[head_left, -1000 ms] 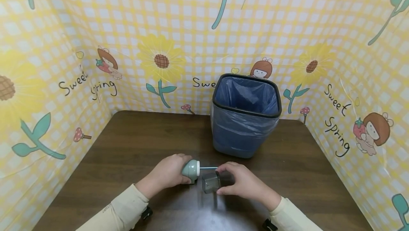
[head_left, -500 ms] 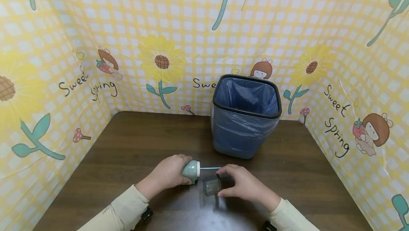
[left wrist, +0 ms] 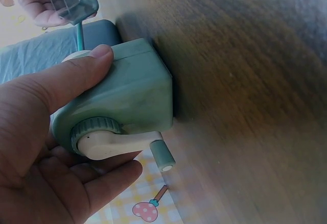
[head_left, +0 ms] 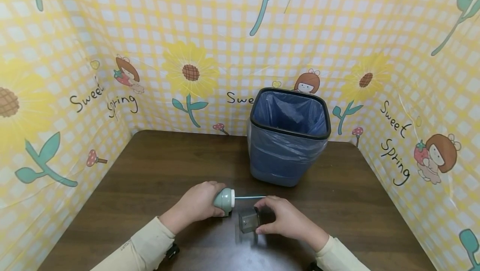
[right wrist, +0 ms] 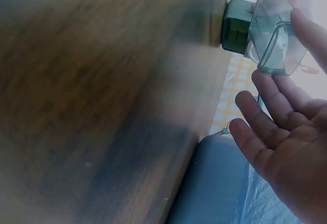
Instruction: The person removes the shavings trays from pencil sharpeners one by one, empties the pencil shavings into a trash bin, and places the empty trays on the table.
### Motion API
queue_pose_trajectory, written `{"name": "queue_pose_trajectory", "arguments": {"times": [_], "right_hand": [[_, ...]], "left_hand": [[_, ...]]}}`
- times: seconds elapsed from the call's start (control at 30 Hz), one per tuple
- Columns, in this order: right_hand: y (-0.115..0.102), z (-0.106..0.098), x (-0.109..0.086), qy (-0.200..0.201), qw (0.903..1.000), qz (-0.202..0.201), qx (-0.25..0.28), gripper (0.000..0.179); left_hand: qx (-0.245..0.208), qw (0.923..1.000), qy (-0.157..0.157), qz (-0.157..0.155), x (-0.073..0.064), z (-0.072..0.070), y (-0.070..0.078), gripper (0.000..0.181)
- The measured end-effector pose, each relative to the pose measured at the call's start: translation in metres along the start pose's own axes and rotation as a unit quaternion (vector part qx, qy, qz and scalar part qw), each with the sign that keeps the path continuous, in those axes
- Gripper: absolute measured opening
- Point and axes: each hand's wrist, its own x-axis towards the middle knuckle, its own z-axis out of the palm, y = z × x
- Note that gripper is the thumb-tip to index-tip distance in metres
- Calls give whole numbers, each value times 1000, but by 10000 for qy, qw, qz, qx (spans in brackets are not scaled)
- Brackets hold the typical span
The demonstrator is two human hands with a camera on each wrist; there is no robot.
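My left hand (head_left: 198, 202) grips a green crank pencil sharpener (head_left: 223, 201) low over the table, thumb on its upper side in the left wrist view. Its white crank (left wrist: 122, 145) with a green knob sticks out past the fingers. From the sharpener's white front, a thin blue-green pencil (head_left: 247, 197) points to the right. My right hand (head_left: 288, 219) pinches the smoky clear shavings drawer (head_left: 249, 221) between thumb and fingers, apart from the sharpener and nearer to me than the pencil. The pencil's far end is hidden behind the right fingers.
Behind the right hand stands a blue bin (head_left: 281, 158) with a black rim and a clear plastic liner. Brown wood-grain table (head_left: 172, 158) lies under everything. A yellow checked cloth (head_left: 225, 25) with flowers hangs round the back and sides.
The right hand has shifted slightly right and toward me with the drawer, leaving more of the pencil showing. My left hand and the sharpener stay put.
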Motion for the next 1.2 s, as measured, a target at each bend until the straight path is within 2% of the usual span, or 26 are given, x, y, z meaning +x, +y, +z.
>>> {"name": "queue_pose_trajectory", "arguments": {"times": [0.67, 0.97, 1.2], "right_hand": [[3, 10, -4, -104, 9999, 87, 69, 54], [6, 13, -6, -96, 9999, -71, -89, 54], [8, 12, -5, -300, 9994, 66, -148, 55]], "left_hand": [[-49, 9999, -77, -81, 0, -3, 3, 71], [-61, 9999, -72, -58, 0, -2, 3, 71], [-37, 10000, -41, -36, 1, 0, 1, 72]]}}
